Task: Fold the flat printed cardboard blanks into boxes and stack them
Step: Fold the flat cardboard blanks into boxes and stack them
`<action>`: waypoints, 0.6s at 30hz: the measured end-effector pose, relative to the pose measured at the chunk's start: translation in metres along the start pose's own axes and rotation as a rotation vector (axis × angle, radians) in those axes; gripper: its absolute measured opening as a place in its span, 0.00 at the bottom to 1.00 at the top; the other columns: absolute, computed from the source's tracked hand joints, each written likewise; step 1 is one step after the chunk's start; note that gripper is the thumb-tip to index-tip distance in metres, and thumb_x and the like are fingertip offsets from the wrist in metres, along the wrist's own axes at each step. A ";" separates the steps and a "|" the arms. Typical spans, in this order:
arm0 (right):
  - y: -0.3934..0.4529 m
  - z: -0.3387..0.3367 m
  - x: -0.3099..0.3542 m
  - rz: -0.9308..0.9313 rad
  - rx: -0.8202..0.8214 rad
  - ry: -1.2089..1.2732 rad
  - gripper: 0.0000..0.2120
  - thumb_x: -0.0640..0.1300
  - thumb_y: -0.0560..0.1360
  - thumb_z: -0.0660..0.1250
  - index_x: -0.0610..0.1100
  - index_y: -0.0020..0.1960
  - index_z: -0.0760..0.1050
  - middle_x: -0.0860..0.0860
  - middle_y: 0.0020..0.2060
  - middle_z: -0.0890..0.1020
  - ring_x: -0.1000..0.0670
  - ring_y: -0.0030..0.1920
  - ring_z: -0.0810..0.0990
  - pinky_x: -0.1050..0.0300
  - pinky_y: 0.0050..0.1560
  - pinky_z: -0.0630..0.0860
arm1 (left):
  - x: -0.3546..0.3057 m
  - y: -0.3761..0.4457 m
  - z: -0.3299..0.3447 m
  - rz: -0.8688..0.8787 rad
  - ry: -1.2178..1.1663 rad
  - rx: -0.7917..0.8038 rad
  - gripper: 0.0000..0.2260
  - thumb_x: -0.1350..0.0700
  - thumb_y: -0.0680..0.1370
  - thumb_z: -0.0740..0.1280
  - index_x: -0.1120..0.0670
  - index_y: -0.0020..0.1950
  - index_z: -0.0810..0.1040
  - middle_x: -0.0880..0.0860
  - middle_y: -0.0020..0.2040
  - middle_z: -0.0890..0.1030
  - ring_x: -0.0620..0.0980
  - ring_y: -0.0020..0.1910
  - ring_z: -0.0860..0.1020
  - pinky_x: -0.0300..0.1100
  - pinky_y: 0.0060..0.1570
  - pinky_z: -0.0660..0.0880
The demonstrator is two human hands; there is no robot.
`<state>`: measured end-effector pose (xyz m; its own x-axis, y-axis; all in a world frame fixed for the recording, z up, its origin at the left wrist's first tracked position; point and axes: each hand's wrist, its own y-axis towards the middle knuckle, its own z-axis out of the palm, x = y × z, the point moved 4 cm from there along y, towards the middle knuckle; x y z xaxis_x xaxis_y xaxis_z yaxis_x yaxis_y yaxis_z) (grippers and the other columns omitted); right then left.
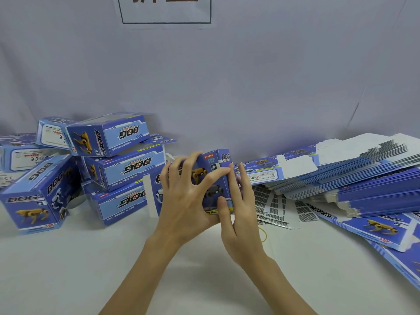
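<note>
Gripping a blue printed box (208,178) at table centre, left hand (186,196) and right hand (241,208) clamp its near face, long axis running away, between folded boxes (118,153) left and flat blanks (354,173) right.

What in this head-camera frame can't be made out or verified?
- Box in the hands: the left hand and right hand cover its flaps.
- Sign on the wall: cut off by the top edge.
- Stack of flat blanks: runs past the right edge, count unknown.
- Label sheets: print too small.
</note>
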<state>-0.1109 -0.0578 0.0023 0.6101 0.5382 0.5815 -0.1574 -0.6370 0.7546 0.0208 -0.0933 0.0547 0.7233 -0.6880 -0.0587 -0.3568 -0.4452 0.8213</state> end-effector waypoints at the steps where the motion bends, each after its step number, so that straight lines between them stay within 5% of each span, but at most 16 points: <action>1: 0.000 0.000 0.000 0.006 -0.001 0.015 0.29 0.56 0.87 0.56 0.53 0.86 0.56 0.52 0.85 0.51 0.47 0.84 0.56 0.45 0.78 0.69 | 0.000 0.001 0.000 0.006 -0.003 -0.007 0.29 0.34 0.73 0.67 0.39 0.72 0.69 0.57 0.76 0.66 0.64 0.74 0.67 0.66 0.72 0.62; 4: 0.000 0.000 0.000 0.004 -0.010 0.036 0.31 0.55 0.85 0.60 0.52 0.85 0.57 0.50 0.85 0.53 0.45 0.84 0.56 0.41 0.76 0.71 | 0.000 0.001 0.000 0.015 0.006 -0.033 0.27 0.36 0.73 0.67 0.40 0.71 0.69 0.57 0.75 0.67 0.64 0.72 0.68 0.65 0.70 0.64; 11: -0.002 0.002 -0.001 0.001 -0.010 0.038 0.29 0.54 0.85 0.61 0.58 0.84 0.58 0.53 0.84 0.57 0.49 0.84 0.56 0.52 0.79 0.66 | 0.001 0.000 0.003 0.027 -0.003 -0.008 0.30 0.35 0.73 0.66 0.42 0.73 0.68 0.58 0.76 0.67 0.65 0.73 0.68 0.66 0.70 0.66; 15: 0.002 -0.008 0.003 -0.006 0.023 0.081 0.29 0.55 0.84 0.62 0.60 0.84 0.59 0.52 0.82 0.60 0.45 0.79 0.66 0.63 0.70 0.74 | 0.003 0.000 0.002 0.029 0.002 -0.011 0.36 0.33 0.73 0.67 0.43 0.77 0.64 0.58 0.76 0.67 0.63 0.73 0.68 0.65 0.71 0.66; 18: 0.009 -0.014 0.001 0.192 0.017 0.497 0.30 0.63 0.85 0.60 0.63 0.84 0.56 0.56 0.76 0.73 0.55 0.74 0.74 0.66 0.63 0.77 | 0.006 0.001 -0.001 0.026 -0.027 -0.079 0.38 0.29 0.71 0.70 0.43 0.77 0.65 0.56 0.77 0.66 0.63 0.74 0.67 0.62 0.72 0.66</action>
<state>-0.1221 -0.0554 0.0140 0.1291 0.6054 0.7854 -0.2152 -0.7560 0.6181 0.0252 -0.0975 0.0560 0.6979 -0.7144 -0.0508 -0.3271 -0.3810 0.8648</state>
